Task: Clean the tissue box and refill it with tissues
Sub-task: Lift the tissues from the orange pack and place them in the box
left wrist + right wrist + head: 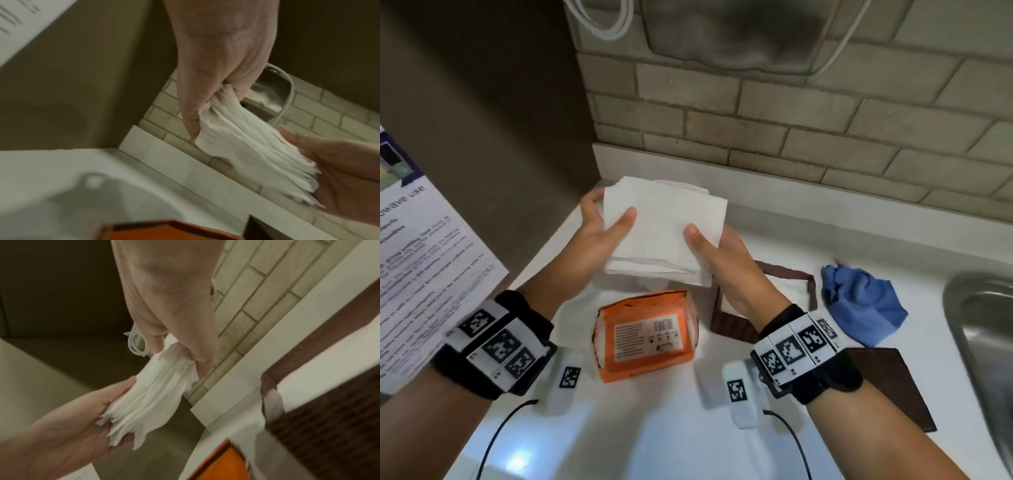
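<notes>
I hold a thick stack of white tissues (661, 233) in the air above the counter, one hand at each side. My left hand (599, 236) pinches the stack's left edge (236, 138), thumb on top. My right hand (719, 260) pinches the right edge (156, 395) the same way. Below the stack lies an opened orange tissue pack (647, 339). The dark brown tissue box (763, 301) stands open just right of the pack, partly hidden by my right wrist. Its flat brown lid (883, 383) lies further right.
A crumpled blue cloth (863, 305) sits right of the box, next to a steel sink (983, 329) at the right edge. A printed notice (417, 274) hangs on the brown wall at left. Tiled wall (791, 113) runs behind the white counter (654, 428).
</notes>
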Available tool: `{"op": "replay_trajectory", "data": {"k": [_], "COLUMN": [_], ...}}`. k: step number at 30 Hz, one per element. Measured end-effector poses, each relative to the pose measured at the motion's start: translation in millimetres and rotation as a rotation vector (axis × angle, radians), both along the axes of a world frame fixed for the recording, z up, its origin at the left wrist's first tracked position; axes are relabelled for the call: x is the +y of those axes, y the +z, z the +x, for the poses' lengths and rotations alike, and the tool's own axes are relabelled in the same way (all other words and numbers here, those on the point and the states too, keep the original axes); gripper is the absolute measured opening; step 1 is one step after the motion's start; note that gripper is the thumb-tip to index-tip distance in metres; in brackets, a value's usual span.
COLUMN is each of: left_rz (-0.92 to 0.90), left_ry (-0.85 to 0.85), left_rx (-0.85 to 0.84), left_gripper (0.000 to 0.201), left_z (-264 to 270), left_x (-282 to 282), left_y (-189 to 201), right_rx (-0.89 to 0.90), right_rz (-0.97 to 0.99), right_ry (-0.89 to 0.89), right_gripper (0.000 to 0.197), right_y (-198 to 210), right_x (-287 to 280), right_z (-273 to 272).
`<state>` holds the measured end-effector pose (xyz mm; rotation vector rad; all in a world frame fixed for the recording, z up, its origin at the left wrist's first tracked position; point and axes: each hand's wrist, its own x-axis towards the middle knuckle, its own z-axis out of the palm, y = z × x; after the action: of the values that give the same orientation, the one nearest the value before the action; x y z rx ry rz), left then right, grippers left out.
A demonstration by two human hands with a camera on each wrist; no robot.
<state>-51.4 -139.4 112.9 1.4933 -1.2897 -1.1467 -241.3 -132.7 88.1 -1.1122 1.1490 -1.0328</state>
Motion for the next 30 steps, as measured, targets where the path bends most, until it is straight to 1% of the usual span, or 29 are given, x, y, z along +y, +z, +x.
{"op": "replay_trajectory", "data": {"k": [1, 3, 4, 6, 8, 10, 12, 15, 17, 19, 22, 25, 28, 30], "left_rz": [-0.003, -0.031, -0.051, -0.096, -0.132, -0.115, -0.08, -0.072, -0.048, -0.013, 0.027, 0.053, 0.064, 0.076], "left_ry": [-0.005, -0.047, -0.076, -0.148, -0.213, -0.274, -0.318, -0.332, -0.352, -0.415, -0.502, -0.543, -0.57, -0.572], "left_rx": [-0.009, 0.002, 0.013, -0.015, -0.068, -0.137, -0.228, -0.326, -0.379, -0.459, -0.591, -0.657, -0.716, -0.742], "left_gripper": [0.056, 0.053, 0.051, 0.043, 0.036, 0.032, 0.028, 0.026, 0.023, 0.019, 0.026, 0.031, 0.035, 0.038], "left_z": [-8.3, -28.9, -40.6, -66.8, -93.0, -115.6, -131.7, -145.5, -147.2, -148.0, -148.8, -151.9, -155.5, -156.0], "left_x": [0.8, 2.3, 2.8, 3.5, 1.7, 0.4, 1.8, 5.6, 6.8, 7.6, 8.5, 8.2, 7.6, 6.1], "left_y": [1.2, 3.1, 3.3, 1.5, -9.3, -26.9, -44.6, -61.0, -65.4, -65.9, -61.7, -56.3, -54.2, -53.9], "right_rx": [0.023, 0.068, 0.093, 0.164, 0.226, 0.28, 0.387, 0.595, 0.703, 0.849, 1.069, 1.227, 1.411, 1.471], "right_rz": [0.006, 0.029, 0.041, 0.019, 0.015, 0.051, 0.084, 0.104, 0.118, 0.126, 0.204, 0.213, 0.181, 0.179], "right_ry": [-0.011, -0.054, -0.091, -0.172, -0.242, -0.292, -0.331, -0.357, -0.329, -0.264, -0.095, 0.056, 0.095, 0.115], "right_gripper": [0.063, 0.037, 0.029, 0.032, 0.034, 0.032, 0.031, 0.028, 0.026, 0.028, 0.038, 0.032, 0.04, 0.041], "right_y": [5.0, 14.9, 19.2, 25.2, 20.3, 6.5, -8.6, -28.6, -35.4, -35.2, -27.5, -27.4, -29.5, -30.8], "right_x": [2.2, 7.8, 11.1, 19.4, 26.7, 32.8, 36.2, 37.1, 37.5, 38.0, 35.1, 27.6, 24.4, 22.7], "right_z": [-10.8, -39.3, -55.4, -86.1, -109.3, -124.6, -133.4, -140.0, -140.0, -140.9, -138.9, -133.8, -130.6, -130.7]}}
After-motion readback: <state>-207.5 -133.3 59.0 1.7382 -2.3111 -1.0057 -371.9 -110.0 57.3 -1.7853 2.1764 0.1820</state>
